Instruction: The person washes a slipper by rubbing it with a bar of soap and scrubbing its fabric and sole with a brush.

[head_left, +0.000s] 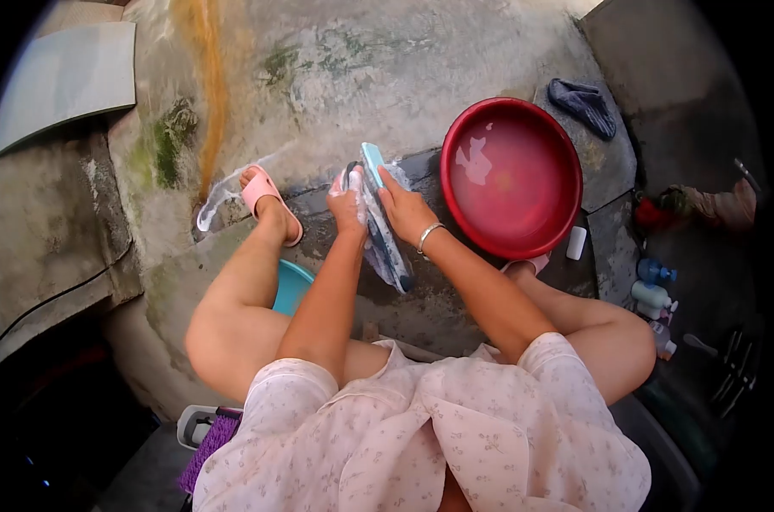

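Note:
My left hand (348, 206) is closed around one end of a dark grey shoe (390, 254) streaked with white suds. The shoe is tilted on its edge, its other end pointing down toward my lap. In my right hand (407, 209) is a light blue scrubbing brush (372, 160), pressed against the shoe's side; its bristles are hidden. A second dark shoe (583, 107) lies on the concrete beyond the red basin (572, 141). Cloudy water with patches of foam sits in that basin, to the right of my hands.
A white bar-like object (576, 243) lies beside the basin. Several bottles (652, 294) stand at the right. A teal basin (293, 286) is partly hidden under my left leg. Foam (221, 198) streaks the wet concrete near my pink slipper (261, 189). Purple bristly material (208, 448) is at lower left.

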Demonstrator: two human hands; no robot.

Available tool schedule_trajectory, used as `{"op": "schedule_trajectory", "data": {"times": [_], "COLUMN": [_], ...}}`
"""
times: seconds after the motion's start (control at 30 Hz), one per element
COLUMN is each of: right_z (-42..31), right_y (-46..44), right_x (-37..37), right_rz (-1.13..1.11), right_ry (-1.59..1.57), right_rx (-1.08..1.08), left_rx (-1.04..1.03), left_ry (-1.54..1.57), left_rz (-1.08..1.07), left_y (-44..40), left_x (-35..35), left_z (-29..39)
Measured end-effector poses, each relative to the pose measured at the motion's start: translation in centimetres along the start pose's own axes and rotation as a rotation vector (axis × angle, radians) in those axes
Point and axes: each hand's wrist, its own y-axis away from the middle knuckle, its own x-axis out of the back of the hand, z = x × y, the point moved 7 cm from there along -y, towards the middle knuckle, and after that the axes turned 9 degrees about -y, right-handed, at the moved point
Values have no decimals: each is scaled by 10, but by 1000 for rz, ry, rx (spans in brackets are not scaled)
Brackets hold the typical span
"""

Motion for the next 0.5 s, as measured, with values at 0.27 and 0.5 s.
{"op": "schedule_trajectory", "data": {"times": [0.27, 0.5], "right_z": [-1, -17], "right_y": [23, 23], "right_x": [-8, -7], "right_rz": [-46, -111], "right_ry": [-103, -139], "right_rx": [-28, -61], "left_rx": [-2, -60], "left_ry": [45, 33], "left_rz": [21, 65], "left_y": [-5, -16], "left_x": [11, 18], "left_z": [10, 20]}}
